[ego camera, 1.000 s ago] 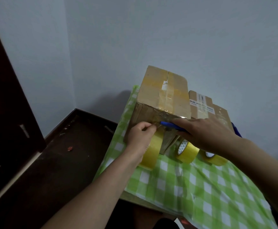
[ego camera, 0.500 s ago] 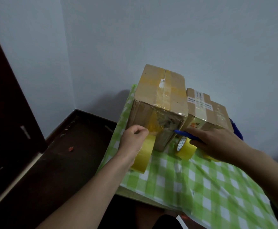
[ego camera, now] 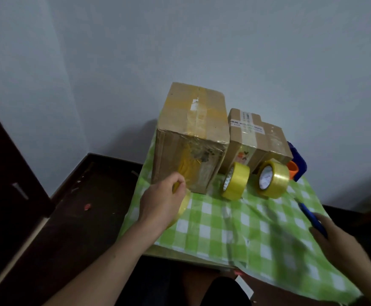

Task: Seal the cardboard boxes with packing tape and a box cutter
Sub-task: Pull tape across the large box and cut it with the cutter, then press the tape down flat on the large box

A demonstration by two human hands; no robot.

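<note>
A tall cardboard box [ego camera: 193,120] stands on the green checked tablecloth [ego camera: 235,226], with yellow tape across its top and down its near face. My left hand [ego camera: 162,202] grips a yellow tape roll [ego camera: 183,205] against the box's lower near corner; the hand hides most of the roll. My right hand [ego camera: 339,244] is low at the right, away from the box, holding a blue box cutter [ego camera: 311,216] that points up and left. A smaller cardboard box [ego camera: 257,138] with a white label sits just right of the tall one.
Two more yellow tape rolls [ego camera: 235,183] [ego camera: 273,182] stand on edge in front of the smaller box. An orange and blue object [ego camera: 296,165] lies behind them at the right. Dark floor [ego camera: 69,206] drops off left of the table; a grey wall is behind.
My right hand has pulled the blue box cutter away from the tall box, down and to the right. My left hand has dropped lower on the box with the tape roll.
</note>
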